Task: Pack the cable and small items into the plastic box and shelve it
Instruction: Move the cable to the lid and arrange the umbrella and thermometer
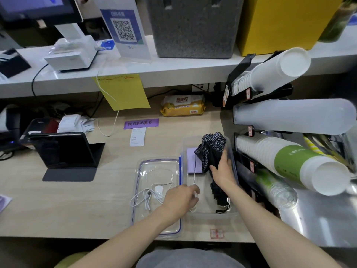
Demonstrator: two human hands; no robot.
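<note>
A: We log the clear plastic box (232, 161) on the wooden counter (77, 200), right hand (222, 171) clasping the folded umbrella (211, 151) inside it.

B: We note the left hand (181, 200) pinching a small white item at the box's edge. White cable (146, 198) lies on the lid (139, 180) just beside.

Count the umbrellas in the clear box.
2. A checked umbrella lies at the far end of the plastic box under the right hand; a black folded umbrella lies at the near end. Others may be hidden beneath.
</note>
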